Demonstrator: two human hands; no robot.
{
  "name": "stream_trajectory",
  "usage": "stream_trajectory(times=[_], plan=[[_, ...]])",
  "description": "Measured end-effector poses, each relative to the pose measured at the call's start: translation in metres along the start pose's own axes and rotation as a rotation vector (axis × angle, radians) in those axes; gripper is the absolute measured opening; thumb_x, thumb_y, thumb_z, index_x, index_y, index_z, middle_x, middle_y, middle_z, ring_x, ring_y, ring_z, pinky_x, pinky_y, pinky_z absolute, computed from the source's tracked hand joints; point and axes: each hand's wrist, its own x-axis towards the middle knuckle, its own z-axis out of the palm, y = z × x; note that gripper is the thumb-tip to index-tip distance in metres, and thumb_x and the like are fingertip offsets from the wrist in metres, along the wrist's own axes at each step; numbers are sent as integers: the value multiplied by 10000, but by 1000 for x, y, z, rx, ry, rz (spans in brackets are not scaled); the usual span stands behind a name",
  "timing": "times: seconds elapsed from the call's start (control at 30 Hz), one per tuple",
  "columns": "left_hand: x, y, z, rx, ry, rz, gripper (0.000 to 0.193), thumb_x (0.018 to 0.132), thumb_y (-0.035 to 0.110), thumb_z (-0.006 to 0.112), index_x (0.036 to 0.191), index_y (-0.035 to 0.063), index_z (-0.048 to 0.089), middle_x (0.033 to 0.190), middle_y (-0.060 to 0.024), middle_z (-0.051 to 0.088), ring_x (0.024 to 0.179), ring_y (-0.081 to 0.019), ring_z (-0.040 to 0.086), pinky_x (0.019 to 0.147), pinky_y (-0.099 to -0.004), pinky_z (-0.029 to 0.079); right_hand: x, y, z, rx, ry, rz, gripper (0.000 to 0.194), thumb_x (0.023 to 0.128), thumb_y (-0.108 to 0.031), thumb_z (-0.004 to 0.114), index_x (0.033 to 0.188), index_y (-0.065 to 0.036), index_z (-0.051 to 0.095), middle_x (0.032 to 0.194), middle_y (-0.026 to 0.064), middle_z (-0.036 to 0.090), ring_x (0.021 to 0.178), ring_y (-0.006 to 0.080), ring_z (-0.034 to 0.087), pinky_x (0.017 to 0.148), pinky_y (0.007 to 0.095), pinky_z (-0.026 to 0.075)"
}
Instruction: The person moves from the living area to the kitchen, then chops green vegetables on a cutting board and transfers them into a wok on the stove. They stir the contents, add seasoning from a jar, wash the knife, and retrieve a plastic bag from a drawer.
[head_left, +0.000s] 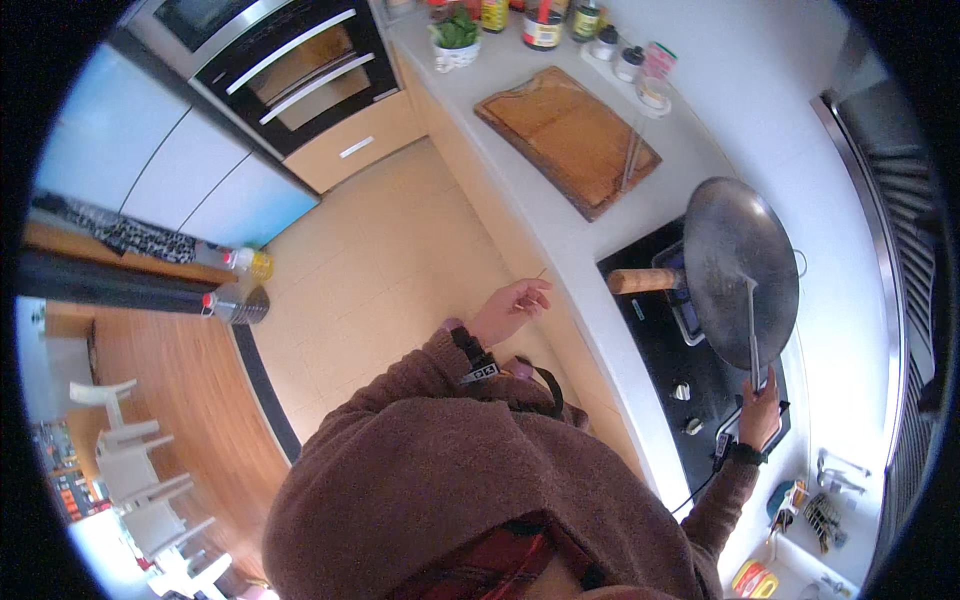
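My right hand (760, 420) grips the handle end of a long metal turner (754, 341). Its far end reaches into a dark metal wok (720, 255). The wok has a wooden handle (641, 281) and sits tilted over the far burner of a black gas hob (660, 367); nothing shows inside it. My left hand (514, 309) is in front of the counter edge, fingers curled, apart from the wok. A thin pale stick (541, 274) pokes out past its fingers and seems to be held there. Both wrists carry black bands.
A wooden cutting board (559, 139) with metal chopsticks (631, 161) lies on the counter (547, 214). Bottles and jars (541, 31) and a potted plant (454, 37) stand behind. Two knobs (681, 391) face me. A sink (780, 559) is at lower right, oil bottles (244, 300) at left.
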Motion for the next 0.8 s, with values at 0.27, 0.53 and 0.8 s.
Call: stream_trajectory(times=[0.27, 0.53, 0.8], plan=[[-64, -1, -66, 37, 74, 44, 392, 903, -27, 508, 1286, 49, 498, 1023, -62, 610, 937, -123, 573, 867, -277, 475, -44, 5, 14, 342, 293, 101, 394, 904, -293, 636, 1157, 5, 589, 1001, 186, 666, 905, 309, 623, 826, 415, 466], [-200, -36, -228, -5, 406, 29, 379, 886, -33, 495, 1252, 52, 543, 1018, -52, 637, 906, -123, 594, 832, -260, 482, -155, -76, 112, 141, 15, 288, 278, 911, -231, 579, 958, 28, 670, 845, 153, 692, 671, 225, 594, 656, 367, 498], [-320, -68, -385, -41, 820, -147, 309, 938, 64, 520, 1244, 53, 557, 1062, -49, 646, 977, -138, 597, 871, -261, 465, -200, -459, 185, 592, -424, -608, 324, 869, -212, 609, 1150, -51, 602, 1142, 173, 622, 1053, 337, 589, 912, 387, 474]])
